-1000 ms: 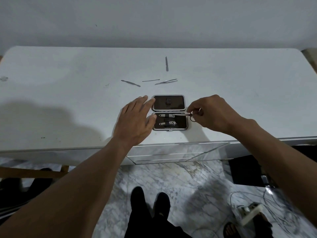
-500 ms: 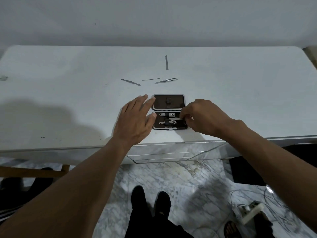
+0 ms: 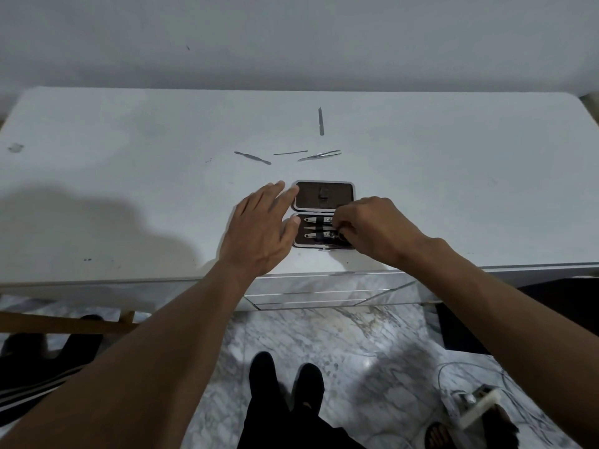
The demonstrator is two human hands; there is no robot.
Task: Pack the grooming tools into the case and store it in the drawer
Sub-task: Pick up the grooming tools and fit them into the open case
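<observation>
Step in hand: seating the scissors (image 3: 315, 228) in the case (image 3: 308, 192), which lies open near the front edge of the table (image 3: 453, 189); the right hand (image 3: 376, 228) pinches their handle end; the left hand (image 3: 259, 228) rests flat, fingers straight, against the case's left side. Next move, as judged: let go, then reach beyond the case for the four loose tools (image 3: 319, 154); nothing obstructs that reach; the drawer (image 3: 317, 293) below appears closed.

Left hand (image 3: 259, 231) lies flat against the open case (image 3: 308, 193) while right hand (image 3: 376, 231) pinches the scissors (image 3: 316, 228) in its lower half.
</observation>
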